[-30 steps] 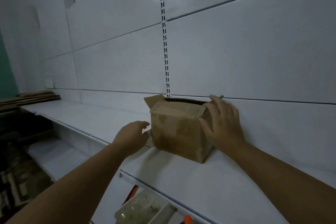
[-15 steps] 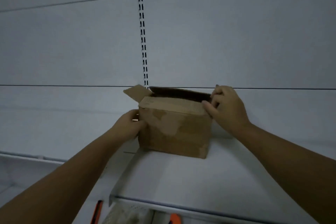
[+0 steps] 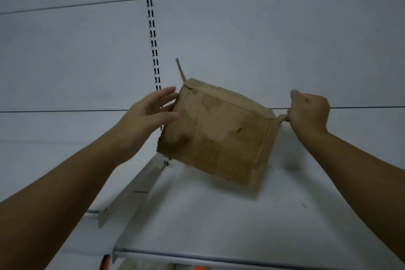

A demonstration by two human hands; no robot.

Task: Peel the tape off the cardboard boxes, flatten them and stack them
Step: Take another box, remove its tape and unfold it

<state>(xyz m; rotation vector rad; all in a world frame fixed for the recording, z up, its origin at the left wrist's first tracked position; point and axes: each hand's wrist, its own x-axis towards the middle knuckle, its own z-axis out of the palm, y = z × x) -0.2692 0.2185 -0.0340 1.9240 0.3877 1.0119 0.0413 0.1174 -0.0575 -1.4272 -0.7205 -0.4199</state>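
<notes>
Pinching a thin strip [image 3: 283,119] at the box's upper right corner, the right hand [image 3: 309,112] is curling into a clenched fist right of centre frame; whether that strip is tape or torn card, cannot tell. Left hand [image 3: 151,114] fingers [image 3: 166,92] are spreading loose and straight, tips touching the box's left edge, thumb side low, not wrapping it. Two hands, two bare forearms, reaching up from the lower left and lower right corners.

One cardboard box [image 3: 217,136] is hanging mid frame, tilted, left side higher, lifted clear of the shelf [image 3: 219,221] below it. Brown corrugated card, scuffed and stained, faint paler tape patches on the front face, fluted edge showing along the top, one narrow flap [image 3: 180,70] sticking up at the upper left corner.

One white metal shelf is filling the lower centre, smooth, with a grey front lip and one angled bracket [image 3: 131,190] at its left. One slotted upright [image 3: 152,28] is running down the white panelled wall [image 3: 274,46], upper centre. Two orange bits [image 3: 104,263] are showing at the bottom edge, too cropped to identify.
</notes>
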